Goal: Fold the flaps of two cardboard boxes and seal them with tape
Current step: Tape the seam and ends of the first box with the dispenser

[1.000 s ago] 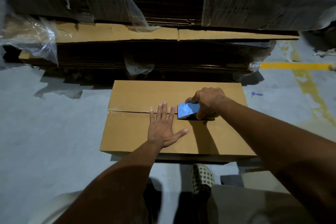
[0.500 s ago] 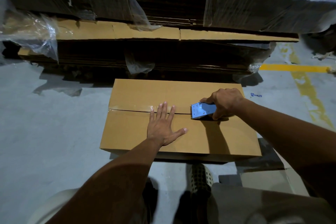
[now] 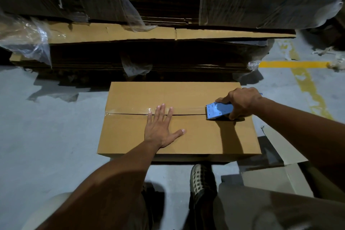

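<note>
- The grey concrete floor [image 3: 46, 136] is seen spreading wide and bare to the left of the work, while to the right it is crossed by a yellow painted line [image 3: 293, 64].
- A stack of flattened cardboard [image 3: 149, 33], partly wrapped in torn clear plastic film [image 3: 24, 37], is set just behind the box, and only a narrow shadowed gap is left between them.
- The cardboard box [image 3: 130, 140] is placed on the floor in the middle of the view, with its long axis laid left to right and its closed top flaps turned upward; the seam between the flaps is run along that same axis.
- The near edge of the box is found just ahead of a patterned shoe [image 3: 200, 181]; a second open box [image 3: 280, 173] with a raised flap is crowded against the right near corner.
- A strip of clear tape [image 3: 186, 109] is seen laid over the seam from the left edge to the dispenser.
- The left hand [image 3: 160, 129] is laid flat on the near flap, fingers straight and spread, with the fingertips reaching the seam.
- The blue tape dispenser [image 3: 219, 111] is gripped by the right hand [image 3: 240, 103], fingers curled round it, with its blade end pointed left along the seam.
- Since the earlier frames the dispenser has been drawn from the middle of the seam toward the right end of the box, while the left hand has been kept in place.
</note>
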`<state>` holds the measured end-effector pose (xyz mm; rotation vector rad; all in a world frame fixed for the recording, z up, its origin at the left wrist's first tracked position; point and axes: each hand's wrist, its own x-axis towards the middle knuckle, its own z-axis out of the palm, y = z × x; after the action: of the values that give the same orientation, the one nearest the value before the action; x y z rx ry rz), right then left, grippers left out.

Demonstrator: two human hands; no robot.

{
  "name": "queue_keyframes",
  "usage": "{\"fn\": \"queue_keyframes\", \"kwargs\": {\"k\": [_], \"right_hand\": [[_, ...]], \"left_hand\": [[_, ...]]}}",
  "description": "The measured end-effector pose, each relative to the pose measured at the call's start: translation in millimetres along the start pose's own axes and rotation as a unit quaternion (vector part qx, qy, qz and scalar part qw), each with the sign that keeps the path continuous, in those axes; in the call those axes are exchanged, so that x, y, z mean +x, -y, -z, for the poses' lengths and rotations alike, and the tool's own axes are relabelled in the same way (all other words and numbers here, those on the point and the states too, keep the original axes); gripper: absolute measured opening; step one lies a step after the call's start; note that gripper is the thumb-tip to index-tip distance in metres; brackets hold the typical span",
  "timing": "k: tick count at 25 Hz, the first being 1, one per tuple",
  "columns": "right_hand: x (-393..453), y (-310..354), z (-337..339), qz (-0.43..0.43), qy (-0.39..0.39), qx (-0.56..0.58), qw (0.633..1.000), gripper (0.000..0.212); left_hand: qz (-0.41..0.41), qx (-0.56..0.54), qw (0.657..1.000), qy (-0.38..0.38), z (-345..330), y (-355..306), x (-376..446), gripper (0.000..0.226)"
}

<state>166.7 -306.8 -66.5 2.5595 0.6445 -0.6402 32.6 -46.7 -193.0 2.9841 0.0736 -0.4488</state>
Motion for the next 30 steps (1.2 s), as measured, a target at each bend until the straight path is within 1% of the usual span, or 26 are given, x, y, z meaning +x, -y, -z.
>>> {"fn": "queue_keyframes", "kwargs": {"k": [4, 6, 9, 11, 13, 15, 17, 18, 20, 22, 25, 28, 30], "right_hand": [[-9, -25, -11, -0.026, 0.028, -0.002, 0.999, 0.083], [-16, -35, -17, -0.037, 0.030, 0.000, 0.999, 0.084], [-12, -31, -19, -0.026, 0.032, 0.013, 0.999, 0.082], [-11, -31, -20, -0.017, 0.045, 0.046, 0.998, 0.081], [-14, -35, -20, -0.012, 0.047, 0.060, 0.997, 0.080], [-16, -37, -18, 0.002, 0.034, 0.030, 0.999, 0.080], [-15, -34, -17, 0.016, 0.017, -0.003, 1.000, 0.080], [-14, -32, -17, 0.017, 0.011, -0.013, 1.000, 0.081], [-11, -31, -16, 0.010, 0.002, -0.016, 1.000, 0.082], [-13, -35, -14, 0.009, 0.002, -0.006, 1.000, 0.081], [-20, -42, -11, 0.012, -0.008, 0.007, 1.000, 0.079], [-20, -44, -6, 0.004, -0.034, 0.006, 0.999, 0.081], [-20, -42, -8, -0.004, -0.036, -0.002, 0.999, 0.082]], "left_hand": [[0.001, 0.002, 1.000, 0.008, 0, 0, -1, 0.103], [-0.001, 0.004, 1.000, 0.006, 1, -2, 0, 0.103], [0.002, 0.002, 1.000, -0.001, 3, 0, -2, 0.103], [0.004, 0.015, 1.000, -0.017, 5, -10, -4, 0.104], [-0.030, 0.030, 0.998, -0.042, 12, -32, 0, 0.104], [-0.103, 0.022, 0.993, -0.052, 19, -71, 12, 0.103], [-0.148, -0.006, 0.988, -0.029, 20, -117, 23, 0.104], [-0.152, -0.014, 0.988, -0.013, 17, -138, 26, 0.106], [-0.114, -0.030, 0.993, 0.003, 5, -166, 23, 0.110], [-0.070, -0.040, 0.997, -0.009, -6, -176, 17, 0.113], [-0.061, -0.047, 0.996, -0.045, -11, -176, 12, 0.115], [-0.058, -0.055, 0.995, -0.052, -10, -175, 13, 0.117], [-0.055, -0.056, 0.996, -0.049, -9, -176, 13, 0.118]]}}
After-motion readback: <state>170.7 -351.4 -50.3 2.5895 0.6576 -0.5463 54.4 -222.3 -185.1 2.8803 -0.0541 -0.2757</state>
